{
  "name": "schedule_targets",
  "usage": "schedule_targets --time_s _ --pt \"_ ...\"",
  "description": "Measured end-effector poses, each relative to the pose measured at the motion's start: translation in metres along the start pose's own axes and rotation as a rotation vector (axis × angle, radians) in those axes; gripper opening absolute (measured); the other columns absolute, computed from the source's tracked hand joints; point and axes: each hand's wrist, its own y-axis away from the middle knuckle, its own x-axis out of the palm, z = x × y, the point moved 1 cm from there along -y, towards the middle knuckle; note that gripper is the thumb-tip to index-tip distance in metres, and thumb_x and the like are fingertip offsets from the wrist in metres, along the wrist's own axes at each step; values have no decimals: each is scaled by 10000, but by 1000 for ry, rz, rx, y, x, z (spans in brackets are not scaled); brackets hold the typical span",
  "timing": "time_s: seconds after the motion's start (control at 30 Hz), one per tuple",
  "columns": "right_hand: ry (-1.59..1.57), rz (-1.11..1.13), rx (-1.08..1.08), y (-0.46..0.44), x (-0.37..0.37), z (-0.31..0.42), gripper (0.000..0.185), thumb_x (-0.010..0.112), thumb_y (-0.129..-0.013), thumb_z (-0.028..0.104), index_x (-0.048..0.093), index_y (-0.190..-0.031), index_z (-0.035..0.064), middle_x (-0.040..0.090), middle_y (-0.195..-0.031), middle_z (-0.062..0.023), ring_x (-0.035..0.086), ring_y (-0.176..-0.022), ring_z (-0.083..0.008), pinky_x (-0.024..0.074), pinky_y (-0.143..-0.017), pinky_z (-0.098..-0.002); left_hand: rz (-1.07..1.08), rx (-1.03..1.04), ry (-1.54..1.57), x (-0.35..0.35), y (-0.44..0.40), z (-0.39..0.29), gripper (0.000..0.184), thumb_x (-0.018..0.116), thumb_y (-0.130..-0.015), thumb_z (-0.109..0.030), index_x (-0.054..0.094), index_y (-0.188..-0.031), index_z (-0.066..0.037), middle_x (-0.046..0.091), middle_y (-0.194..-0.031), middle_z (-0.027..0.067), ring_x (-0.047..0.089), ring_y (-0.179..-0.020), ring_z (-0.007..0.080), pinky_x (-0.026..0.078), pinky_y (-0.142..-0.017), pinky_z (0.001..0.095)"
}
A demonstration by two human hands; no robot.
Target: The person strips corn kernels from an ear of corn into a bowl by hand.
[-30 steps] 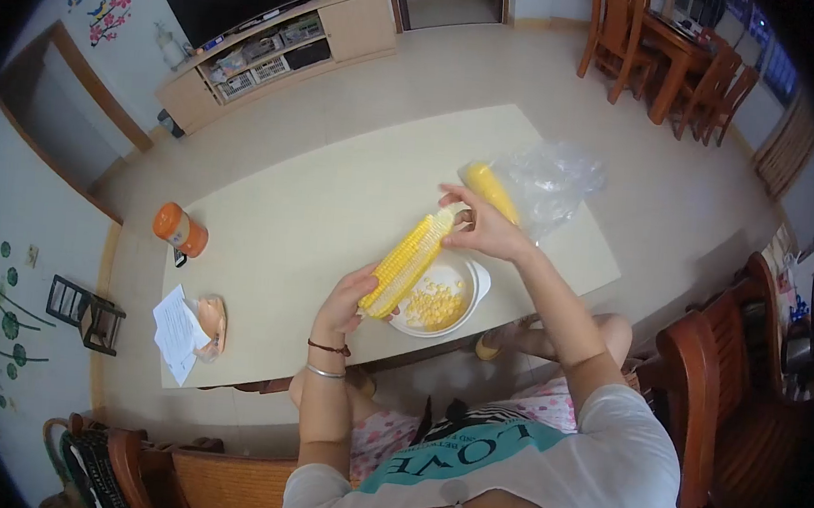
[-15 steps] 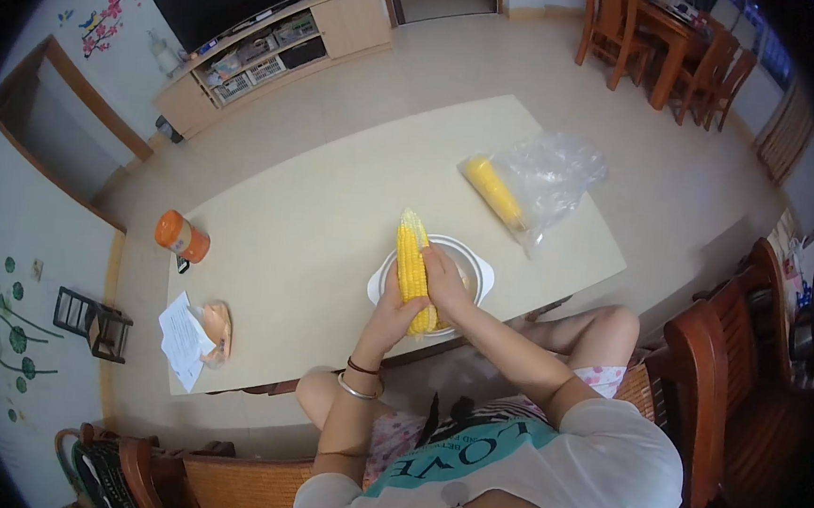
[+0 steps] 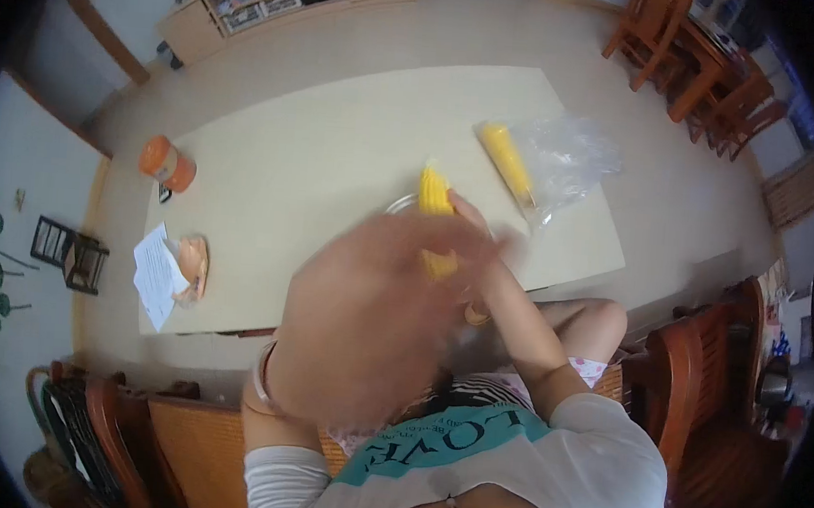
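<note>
My right hand (image 3: 467,213) grips a yellow ear of corn (image 3: 433,192) above the table; part of the ear is hidden. My left hand (image 3: 375,304), a bracelet at its wrist, is raised close to the camera and covers the middle of the view. Motion smears its fingers, so their pose is unclear. Behind it, only a bit of the white bowl's rim (image 3: 399,202) shows. Beyond my right hand, another ear of corn (image 3: 507,159) lies at the opening of a clear plastic bag (image 3: 569,157).
On the left of the pale table (image 3: 340,127) stand an orange jar (image 3: 168,164), papers (image 3: 158,270) and a bagged tan item (image 3: 193,265). A small dark chair (image 3: 69,254) is by the left wall. Wooden seating (image 3: 692,368) surrounds me at right.
My left hand has come off the corn and risen toward the camera, now blurred and hiding most of the bowl. The right hand keeps the corn. The view has tilted downward.
</note>
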Motion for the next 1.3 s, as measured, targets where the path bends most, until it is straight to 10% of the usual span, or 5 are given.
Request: schedule_targets --time_s 0.3,0.7,0.93,1.3 --pt "91 -44 -142 2 -12 3 362 386 -937 271 480 -1173 14 597 -927 -153 605 -802 -257 516 -731 -390 -227 489 0 -7 12 -63 200 669 -819 -191 643 -999 -107 651 -980 54 625 -775 163 528 -630 268" --pt "399 -65 -302 5 -14 -25 482 434 -925 197 376 -1353 -17 534 -1216 -200 526 -1112 -261 399 -953 -327 72 -668 790 163 100 194 641 677 -811 -199 326 -1324 -45 521 -1201 159 515 -1087 269 442 -888 345" --pt "460 -49 -392 -4 -18 -27 435 439 -920 112 380 -1332 -14 535 -1188 -146 532 -1073 -210 429 -931 -311 425 -614 762 169 81 174 845 705 -784 -101 199 -1455 -12 398 -1384 144 409 -1264 227 337 -1054 333" --pt "589 -59 -347 -3 -16 -20 418 391 -870 35 422 -1283 -22 557 -1134 -134 557 -1031 -203 452 -907 -307 297 -559 558 176 89 177 893 699 -718 -82 197 -1452 -5 393 -1394 198 401 -1292 289 331 -1060 341"
